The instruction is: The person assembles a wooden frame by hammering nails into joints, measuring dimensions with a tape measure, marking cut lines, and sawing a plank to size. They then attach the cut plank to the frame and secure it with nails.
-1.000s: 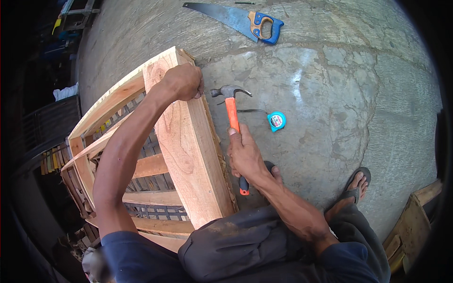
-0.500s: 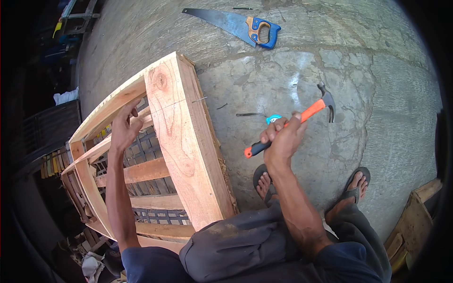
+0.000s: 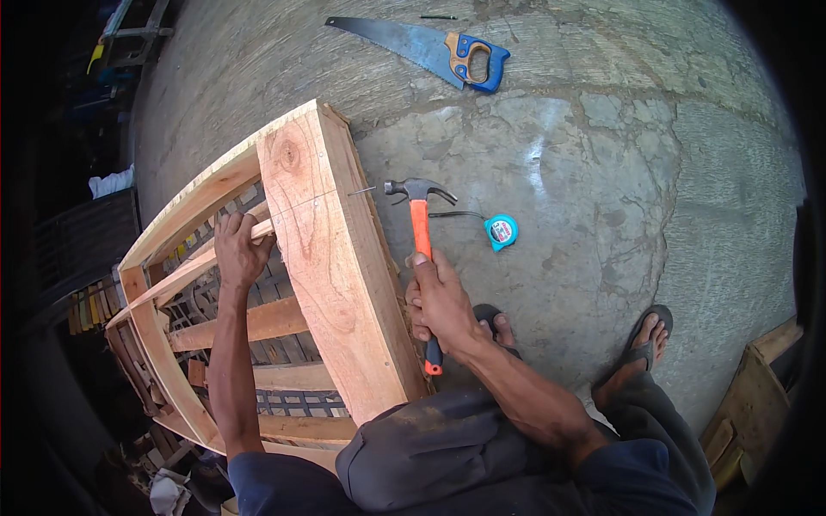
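Note:
A claw hammer [image 3: 420,225] with an orange and black handle is in my right hand [image 3: 443,301], fingers wrapped round the grip. Its head is close to the outer end of a nail [image 3: 362,190] that sticks out of the wooden frame's near side. The pale wooden frame [image 3: 311,232] stands at my left, built of wide boards and inner slats. My left hand [image 3: 241,248] is closed over a wooden slat [image 3: 200,265] inside the frame, where it meets the wide board. A pencil line crosses that board toward the nail.
On the concrete floor a handsaw [image 3: 430,50] with a blue handle lies at the far side. A teal tape measure [image 3: 501,231] lies right of the hammer. Wooden boards [image 3: 757,387] lean at the lower right. Wood scraps [image 3: 163,447] are piled at the lower left.
My right hand has swung the hammer left and down, bringing its head near the nail and uncovering the tape measure. My left hand has moved down and closed on the slat.

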Demonstrator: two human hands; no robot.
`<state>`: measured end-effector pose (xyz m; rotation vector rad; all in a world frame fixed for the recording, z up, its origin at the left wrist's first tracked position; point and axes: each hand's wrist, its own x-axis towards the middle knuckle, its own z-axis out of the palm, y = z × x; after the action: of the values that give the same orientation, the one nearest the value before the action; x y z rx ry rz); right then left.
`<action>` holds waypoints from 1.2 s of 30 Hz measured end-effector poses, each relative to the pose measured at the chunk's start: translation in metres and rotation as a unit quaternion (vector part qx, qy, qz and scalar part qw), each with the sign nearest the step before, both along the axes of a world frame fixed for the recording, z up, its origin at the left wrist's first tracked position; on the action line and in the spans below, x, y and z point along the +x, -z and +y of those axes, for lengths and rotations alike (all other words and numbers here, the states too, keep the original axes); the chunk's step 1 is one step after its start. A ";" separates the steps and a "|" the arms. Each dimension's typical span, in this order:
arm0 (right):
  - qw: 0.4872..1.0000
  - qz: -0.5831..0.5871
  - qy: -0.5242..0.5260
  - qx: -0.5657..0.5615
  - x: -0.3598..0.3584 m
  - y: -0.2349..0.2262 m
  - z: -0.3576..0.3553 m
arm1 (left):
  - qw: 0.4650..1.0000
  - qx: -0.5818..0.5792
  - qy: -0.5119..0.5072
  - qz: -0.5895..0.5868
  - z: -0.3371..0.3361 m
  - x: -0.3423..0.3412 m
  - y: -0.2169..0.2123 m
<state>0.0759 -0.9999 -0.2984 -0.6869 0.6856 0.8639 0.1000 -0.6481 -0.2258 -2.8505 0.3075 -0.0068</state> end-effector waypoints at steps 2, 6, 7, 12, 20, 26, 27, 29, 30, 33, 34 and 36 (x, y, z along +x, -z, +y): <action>1.000 -0.021 -0.012 -0.003 0.013 0.009 -0.019 | 1.000 0.003 0.003 -0.016 0.004 -0.001 -0.003; 0.936 0.026 0.345 -0.064 0.022 0.022 -0.016 | 1.000 0.014 -0.008 -0.023 -0.004 0.000 -0.003; 0.940 0.017 0.338 -0.043 0.023 0.023 -0.017 | 1.000 0.012 -0.011 -0.025 -0.005 -0.001 -0.002; 0.948 -0.030 0.310 0.070 0.019 0.051 -0.031 | 0.999 -0.010 -0.009 -0.042 -0.001 -0.004 0.001; 0.999 0.014 0.048 0.007 0.011 -0.009 -0.022 | 0.999 -0.010 -0.024 -0.033 -0.001 -0.012 0.002; 0.991 0.051 0.127 0.007 0.002 -0.007 0.010 | 0.998 -0.012 -0.037 -0.057 -0.011 0.007 0.007; 0.997 0.038 0.065 0.037 0.002 -0.007 0.010 | 0.998 -0.004 -0.037 -0.056 -0.007 0.006 0.004; 0.993 0.010 -0.059 0.098 0.006 -0.005 -0.001 | 0.998 -0.005 -0.028 -0.049 -0.005 -0.002 0.001; 0.999 -0.003 0.003 0.036 0.017 0.003 -0.025 | 0.998 -0.005 -0.022 -0.061 -0.001 -0.002 -0.001; 0.940 0.070 0.325 -0.075 0.029 0.016 -0.017 | 0.998 -0.017 -0.030 -0.052 -0.008 -0.004 0.002; 0.894 0.088 0.426 -0.108 0.034 0.018 -0.017 | 0.998 -0.016 -0.031 -0.051 -0.009 -0.004 0.001; 0.970 0.044 0.236 -0.043 0.026 0.011 -0.021 | 0.998 -0.015 -0.017 -0.058 -0.008 -0.004 0.001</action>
<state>0.1021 -1.0211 -0.3094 -0.5324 0.9242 0.4280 0.0963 -0.6556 -0.2268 -2.8696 0.2369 -0.1698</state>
